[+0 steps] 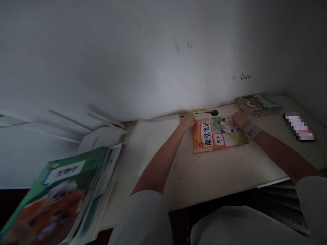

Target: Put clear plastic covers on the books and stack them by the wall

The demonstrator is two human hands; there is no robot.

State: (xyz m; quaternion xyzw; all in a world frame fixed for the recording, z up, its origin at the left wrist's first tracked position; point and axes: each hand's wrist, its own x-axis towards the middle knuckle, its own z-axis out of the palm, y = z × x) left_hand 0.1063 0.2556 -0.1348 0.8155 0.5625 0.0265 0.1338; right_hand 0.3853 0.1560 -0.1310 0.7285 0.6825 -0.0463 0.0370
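An orange book (217, 136) with a picture of children on its cover lies on the pale desk (204, 183). My left hand (187, 121) is closed on the book's far left corner. At its far right corner is my right hand (241, 120), fingers curled round the edge; a grey band with a dark square sits on that wrist. Just beyond my right hand a stack of books (259, 102) rests against the wall. White sheets of paper (153, 141) lie to the left of my left hand.
A tall pile of books, a green one (63, 190) on top, fills the lower left. A blurred phone-like object (300, 127) lies at the right. Yellow and dark cables run to a round hole (214, 112) near the wall (153, 61).
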